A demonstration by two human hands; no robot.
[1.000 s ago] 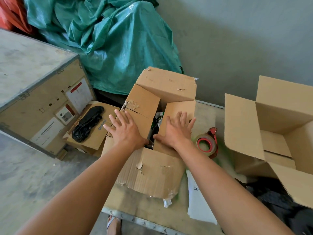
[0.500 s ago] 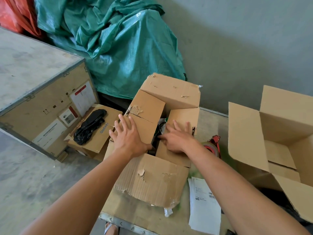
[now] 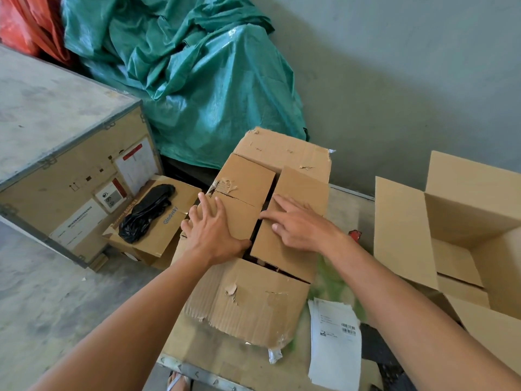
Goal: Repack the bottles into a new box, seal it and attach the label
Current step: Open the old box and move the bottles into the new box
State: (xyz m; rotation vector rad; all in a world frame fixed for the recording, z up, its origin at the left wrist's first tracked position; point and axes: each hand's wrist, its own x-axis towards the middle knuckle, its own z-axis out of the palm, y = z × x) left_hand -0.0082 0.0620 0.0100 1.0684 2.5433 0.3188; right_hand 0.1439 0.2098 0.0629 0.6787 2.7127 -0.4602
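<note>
A torn, worn cardboard box [image 3: 248, 306] stands on the low wooden table [image 3: 217, 359] in front of me. My left hand [image 3: 212, 231] lies flat on its left inner flap, fingers spread. My right hand [image 3: 298, 224] rests on the right inner flap, fingertips at the dark gap between the two flaps. The bottles inside are hidden. A new open cardboard box [image 3: 462, 235] stands to the right, its inside bare. A white paper label sheet [image 3: 335, 337] with barcodes lies on the table by the old box's near right corner.
A red tape dispenser [image 3: 354, 235] peeks out behind my right wrist. A large wooden crate [image 3: 64, 153] stands at left, with a small carton holding a black bag [image 3: 146, 213] beside it. A green tarpaulin [image 3: 197, 80] is heaped against the wall.
The two inner flaps have come down closer together, narrowing the gap over the contents. My right hand shifted toward that gap. The camera view tilted down slightly.
</note>
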